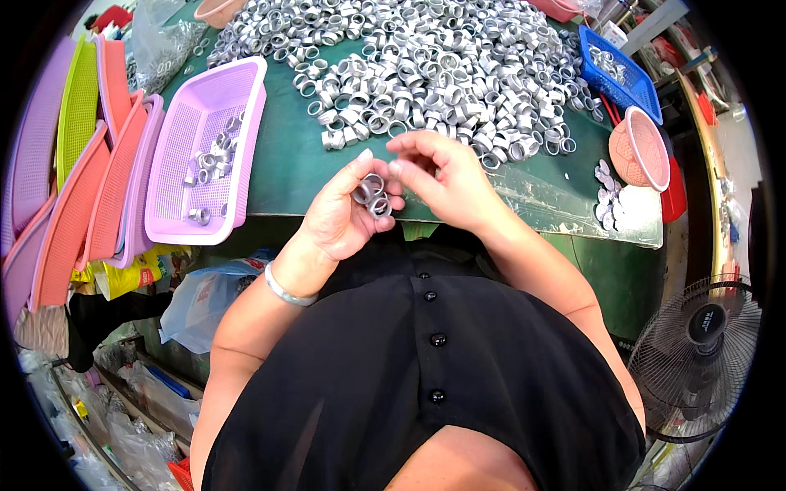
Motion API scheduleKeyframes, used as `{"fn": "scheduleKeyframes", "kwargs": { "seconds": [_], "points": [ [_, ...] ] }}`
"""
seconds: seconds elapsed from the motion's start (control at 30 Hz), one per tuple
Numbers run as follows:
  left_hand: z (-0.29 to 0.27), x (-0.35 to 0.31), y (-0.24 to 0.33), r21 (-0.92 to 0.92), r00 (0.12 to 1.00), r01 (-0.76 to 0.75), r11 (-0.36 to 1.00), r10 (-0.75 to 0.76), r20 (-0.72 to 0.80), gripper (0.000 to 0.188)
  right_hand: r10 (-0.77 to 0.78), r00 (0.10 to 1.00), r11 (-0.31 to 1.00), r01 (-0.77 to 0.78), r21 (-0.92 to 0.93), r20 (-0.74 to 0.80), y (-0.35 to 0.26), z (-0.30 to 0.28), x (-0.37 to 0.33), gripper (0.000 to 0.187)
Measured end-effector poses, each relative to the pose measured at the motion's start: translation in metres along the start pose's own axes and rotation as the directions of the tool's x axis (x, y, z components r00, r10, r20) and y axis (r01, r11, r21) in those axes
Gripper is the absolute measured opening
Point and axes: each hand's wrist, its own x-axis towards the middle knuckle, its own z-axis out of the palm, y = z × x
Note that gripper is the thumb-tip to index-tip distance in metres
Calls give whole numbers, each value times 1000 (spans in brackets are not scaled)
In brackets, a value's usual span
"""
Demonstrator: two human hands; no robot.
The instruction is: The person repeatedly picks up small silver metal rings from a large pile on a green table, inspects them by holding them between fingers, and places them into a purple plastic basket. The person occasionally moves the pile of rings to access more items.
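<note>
My left hand (342,214) is cupped, palm up, around a few grey metal rings (375,196) just off the table's near edge. Close by on the right, my right hand (449,182) has its fingers curved and its thumb and forefinger apart, with nothing visible between them. Its fingertips are close to those of the left hand. Beyond both hands spreads a large heap of similar metal rings (442,74). To the left stands a tilted lilac plastic basket (252,106) with several rings in it.
Stacked coloured baskets (102,180) rise at the far left. On the right of the green table (278,176) are a blue basket (647,94), a peach basket (651,147) and small flat metal pieces (607,196). A black fan (696,352) stands at the lower right.
</note>
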Motion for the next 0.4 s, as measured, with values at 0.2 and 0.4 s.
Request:
{"fn": "scheduleKeyframes", "kwargs": {
  "seconds": [0.2,0.4],
  "points": [
    [1,-4,20,582,902,-217,783,389,-188,14,-401,916,624,286,-727,15,19,1,37,21],
    [0,15,39,867,671,-13,-498,638,377,15,-452,869,331,373,-867,202,31,9,61,24]
  ]
}}
